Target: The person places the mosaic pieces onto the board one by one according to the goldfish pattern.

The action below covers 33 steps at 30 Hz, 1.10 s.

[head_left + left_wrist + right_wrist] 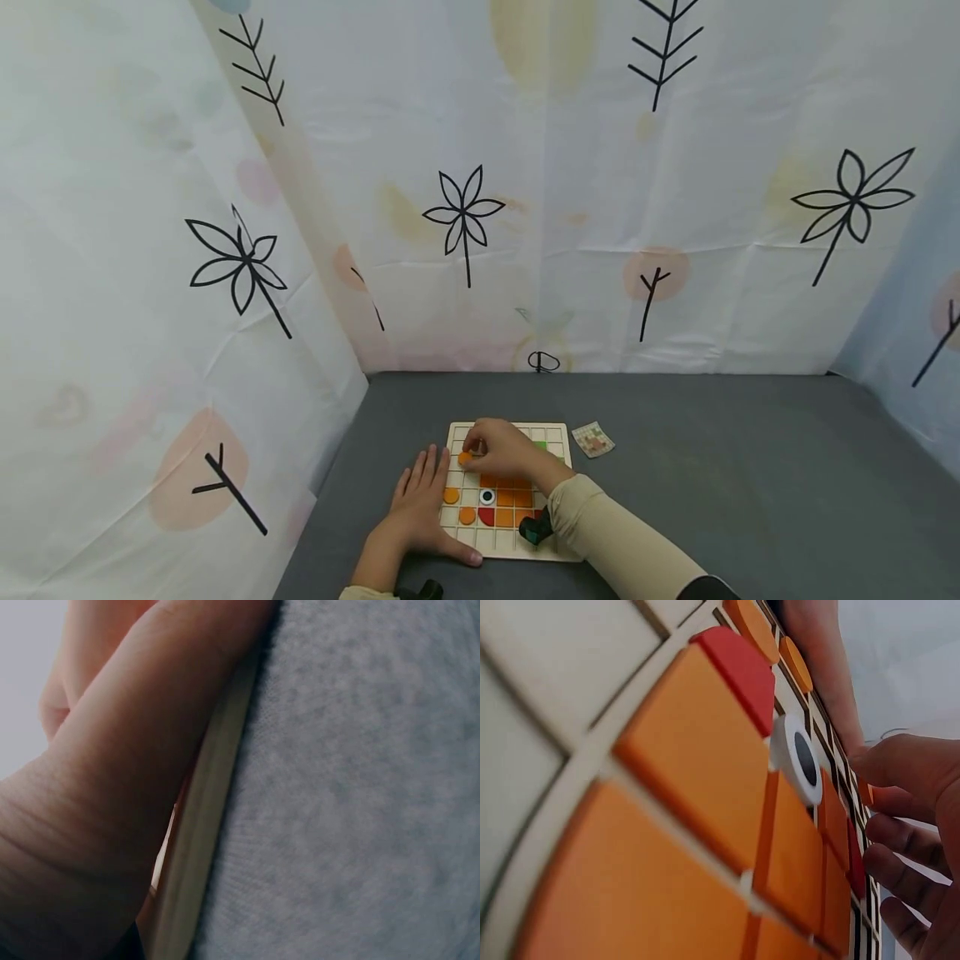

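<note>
A wooden grid board (495, 546) lies on the grey surface with orange, red and green pieces set in its squares. My right hand (501, 446) reaches over the board and pinches an orange disc (465, 457) at its upper left. Fingers spread, my left hand (420, 508) rests along the left edge, its thumb at the near edge. Beside it lie two other orange discs, one (451, 496) above the other (467, 516). A white eye piece with a black centre (804, 759) sits among orange squares (697, 757) and a red rounded piece (739, 675).
A small patterned card (593, 440) lies just right of the board's far corner. The grey tabletop (750, 467) extends to the right. Printed white cloth (540, 308) hangs behind and at both sides.
</note>
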{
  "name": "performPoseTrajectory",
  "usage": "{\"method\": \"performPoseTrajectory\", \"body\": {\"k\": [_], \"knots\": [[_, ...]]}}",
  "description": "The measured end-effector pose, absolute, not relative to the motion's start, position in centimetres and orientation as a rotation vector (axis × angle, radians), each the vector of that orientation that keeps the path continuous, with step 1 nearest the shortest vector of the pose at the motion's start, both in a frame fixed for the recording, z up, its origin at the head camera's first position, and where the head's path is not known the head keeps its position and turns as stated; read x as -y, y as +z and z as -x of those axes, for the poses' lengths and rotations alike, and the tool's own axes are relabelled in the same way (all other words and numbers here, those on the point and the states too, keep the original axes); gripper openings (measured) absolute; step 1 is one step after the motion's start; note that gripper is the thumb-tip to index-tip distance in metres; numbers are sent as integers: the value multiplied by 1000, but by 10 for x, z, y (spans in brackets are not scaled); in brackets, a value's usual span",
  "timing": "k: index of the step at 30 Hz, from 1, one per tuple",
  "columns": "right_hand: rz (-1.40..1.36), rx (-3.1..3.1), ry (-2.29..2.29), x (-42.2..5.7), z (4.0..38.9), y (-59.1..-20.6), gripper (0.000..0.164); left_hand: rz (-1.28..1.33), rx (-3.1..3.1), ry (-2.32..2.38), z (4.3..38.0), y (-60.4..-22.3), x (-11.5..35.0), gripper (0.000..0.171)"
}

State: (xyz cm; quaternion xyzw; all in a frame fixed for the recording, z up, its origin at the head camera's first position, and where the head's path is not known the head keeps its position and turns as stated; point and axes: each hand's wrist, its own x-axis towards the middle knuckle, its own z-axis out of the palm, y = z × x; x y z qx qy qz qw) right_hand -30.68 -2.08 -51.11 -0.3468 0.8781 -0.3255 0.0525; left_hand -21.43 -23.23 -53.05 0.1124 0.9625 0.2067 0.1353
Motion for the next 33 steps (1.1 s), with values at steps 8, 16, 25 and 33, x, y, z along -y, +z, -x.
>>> {"method": "performPoseTrajectory", "body": {"k": [8,16,25,33], "knots": [[1051,-2674,-935,32,310,-510,16,-347,-2784,594,215,-526,231,166],[1064,-2697,-870,36,312,-513,19,-337,-2790,584,215,-529,232,166],[1065,-2662,-872,35,312,-512,19,-336,-2789,579,216,-533,234,166],[1068,-2626,-916,31,309,-510,14,-330,-2788,588,215,-531,233,166]]}}
